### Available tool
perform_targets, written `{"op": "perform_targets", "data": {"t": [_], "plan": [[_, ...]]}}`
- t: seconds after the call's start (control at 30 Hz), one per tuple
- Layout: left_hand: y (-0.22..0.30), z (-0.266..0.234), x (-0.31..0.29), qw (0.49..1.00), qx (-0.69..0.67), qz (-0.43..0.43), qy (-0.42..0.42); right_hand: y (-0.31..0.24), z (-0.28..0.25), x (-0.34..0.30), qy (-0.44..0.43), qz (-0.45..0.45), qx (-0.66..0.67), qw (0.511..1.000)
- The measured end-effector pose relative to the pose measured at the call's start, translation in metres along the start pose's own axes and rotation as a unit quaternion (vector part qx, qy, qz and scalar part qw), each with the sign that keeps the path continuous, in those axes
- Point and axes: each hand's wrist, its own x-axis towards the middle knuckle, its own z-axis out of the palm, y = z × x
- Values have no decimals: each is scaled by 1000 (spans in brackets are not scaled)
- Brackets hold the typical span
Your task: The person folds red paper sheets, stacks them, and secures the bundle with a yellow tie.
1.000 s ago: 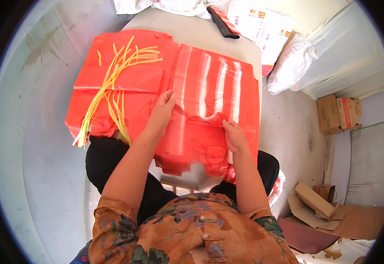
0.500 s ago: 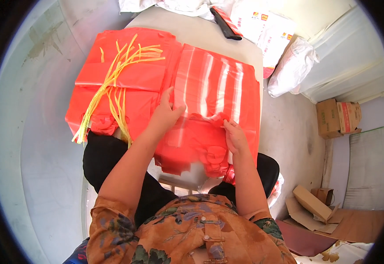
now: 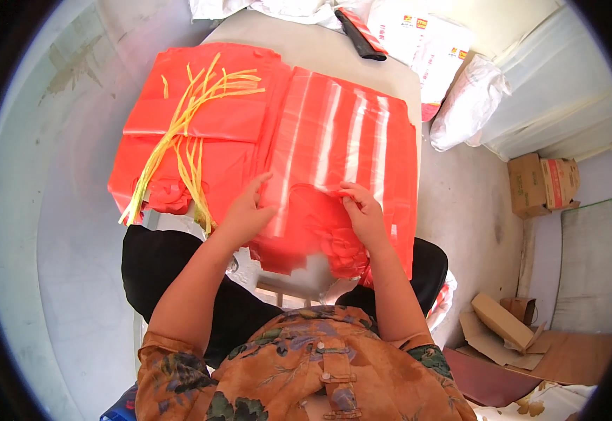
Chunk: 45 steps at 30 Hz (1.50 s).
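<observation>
A stack of red plastic bags point(image 3: 373, 130) with pale shiny stripes lies on the table in front of me. My right hand point(image 3: 365, 216) pinches the near part of the top bag between thumb and fingers, beside its crumpled, bunched edge point(image 3: 341, 247). At the stack's near left side is my left hand point(image 3: 248, 215), thumb and fingers apart, holding nothing; whether it touches the plastic is hard to see. Left of this stack lies a second pile of folded red bags point(image 3: 229, 116). A bundle of yellow plastic strips point(image 3: 178, 126) rests across it.
The pale table point(image 3: 278, 35) extends behind the stacks. At its far end are a black-and-red packet point(image 3: 362, 36) and white printed sacks point(image 3: 425, 42). A stuffed white sack point(image 3: 471, 105) stands to the right. Cardboard boxes point(image 3: 530, 186) and flattened cardboard point(image 3: 495, 330) lie farther right.
My left hand has drawn back toward me, off the middle of the stack. My right hand has shifted slightly left, and the raised bag edge now lies lower and flatter.
</observation>
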Motion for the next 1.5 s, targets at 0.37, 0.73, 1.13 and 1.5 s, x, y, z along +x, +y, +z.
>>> {"op": "perform_targets", "data": {"t": [0.37, 0.73, 1.13, 1.5], "plan": [[34, -35, -19, 995, 67, -15, -70, -16, 13, -20, -62, -139, -166, 974], [71, 12, 14, 968, 226, 98, -42, -26, 23, -28, 6, -221, -244, 944], [46, 47, 49, 967, 206, 118, -90, -23, 23, -30, 12, -243, -260, 935], [37, 66, 43, 865, 357, 341, -89, -37, 11, -13, 2, -111, -165, 980]]}}
